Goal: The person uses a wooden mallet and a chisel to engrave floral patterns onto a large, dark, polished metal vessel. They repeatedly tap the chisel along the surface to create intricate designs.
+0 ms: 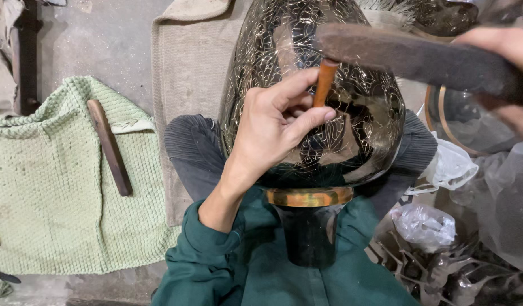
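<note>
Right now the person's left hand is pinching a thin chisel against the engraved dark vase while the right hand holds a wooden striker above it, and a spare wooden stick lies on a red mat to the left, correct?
Nearly. The mat under the spare wooden stick is pale green, not red, as the head view shows. The rest holds: the left hand pinches the thin chisel against the engraved dark vase, and the right hand holds the wooden striker above it.

sleeve: dark green (207,241), long, loose, bunched folds at the wrist, cuff ends just short of the hand
top: same dark green cloth (340,277) across the lower middle of the frame (looks like one garment with the sleeve)
trousers: dark grey, fine ribbed weave (188,150), seen at both knees
left hand: bare (272,127), no ring or watch
right hand: bare (507,51), blurred, only partly in frame
</note>
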